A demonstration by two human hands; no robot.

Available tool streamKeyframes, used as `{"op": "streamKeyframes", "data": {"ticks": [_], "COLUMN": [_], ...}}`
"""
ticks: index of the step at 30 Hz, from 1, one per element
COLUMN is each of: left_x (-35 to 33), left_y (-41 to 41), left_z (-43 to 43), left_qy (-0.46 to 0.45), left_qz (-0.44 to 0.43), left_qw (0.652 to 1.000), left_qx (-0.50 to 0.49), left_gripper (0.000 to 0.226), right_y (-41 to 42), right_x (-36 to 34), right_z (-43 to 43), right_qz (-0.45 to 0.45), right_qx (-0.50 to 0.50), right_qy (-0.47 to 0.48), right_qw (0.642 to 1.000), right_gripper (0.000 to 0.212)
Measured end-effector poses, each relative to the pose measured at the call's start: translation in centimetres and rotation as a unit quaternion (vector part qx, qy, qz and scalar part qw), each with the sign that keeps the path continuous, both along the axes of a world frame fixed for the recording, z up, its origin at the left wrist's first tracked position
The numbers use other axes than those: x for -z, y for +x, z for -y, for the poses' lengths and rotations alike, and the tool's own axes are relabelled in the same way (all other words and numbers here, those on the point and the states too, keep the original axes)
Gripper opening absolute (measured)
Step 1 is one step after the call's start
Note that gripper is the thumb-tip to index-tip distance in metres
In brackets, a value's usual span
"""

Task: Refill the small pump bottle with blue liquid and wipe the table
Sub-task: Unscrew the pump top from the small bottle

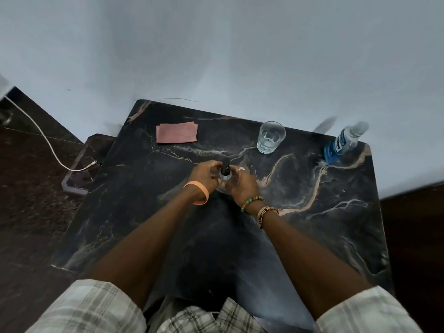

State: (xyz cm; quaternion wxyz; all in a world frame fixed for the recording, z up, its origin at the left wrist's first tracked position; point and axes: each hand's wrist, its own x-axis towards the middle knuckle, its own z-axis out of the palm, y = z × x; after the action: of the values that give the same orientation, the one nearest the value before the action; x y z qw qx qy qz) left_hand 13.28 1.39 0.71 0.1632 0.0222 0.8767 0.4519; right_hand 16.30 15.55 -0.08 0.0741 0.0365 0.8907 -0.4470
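I grip the small pump bottle (225, 176) at table (312, 212) centre: left hand (204, 175) closed on its black pump, right hand (242, 186) closed around the body. Hold the body upright; twist only the pump.

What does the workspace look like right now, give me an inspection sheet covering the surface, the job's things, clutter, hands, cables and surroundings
Surface: dark marble table with pale veins; no spill visible.
Job's things: small pump bottle upright at the table's middle, black pump on top; blue liquid bottle at the far right corner, cap on; pink cloth folded flat at the far left.
Clutter: drinking glass with clear liquid, standing apart between cloth and blue bottle.
Hands: left hand and right hand both around the pump bottle.
Cables: white cable on the floor left of the table, ending at a flat device.
Surroundings: pale wall behind; dark floor.
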Motion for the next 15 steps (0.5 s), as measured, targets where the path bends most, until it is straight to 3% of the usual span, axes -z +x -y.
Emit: {"op": "streamKeyframes", "data": {"ticks": [5,15], "left_x": [-0.4,-0.4], "left_y": [0.8,1.1], "left_z": [0.3,0.2], "left_qy": [0.024,0.051], "left_qz": [0.018,0.023], "left_qw": [0.999,0.998], "left_qx": [0.036,-0.010], "left_gripper": [0.051,0.055], "right_y": [1.1,0.7], "right_x": [0.9,0.6], "right_z": [0.5,0.7], "right_qz": [-0.027,-0.003], "right_qx": [0.036,0.023], "right_qy": [0.007,0.008], "right_qw": [0.999,1.000], "right_gripper": [0.038,0.054]}}
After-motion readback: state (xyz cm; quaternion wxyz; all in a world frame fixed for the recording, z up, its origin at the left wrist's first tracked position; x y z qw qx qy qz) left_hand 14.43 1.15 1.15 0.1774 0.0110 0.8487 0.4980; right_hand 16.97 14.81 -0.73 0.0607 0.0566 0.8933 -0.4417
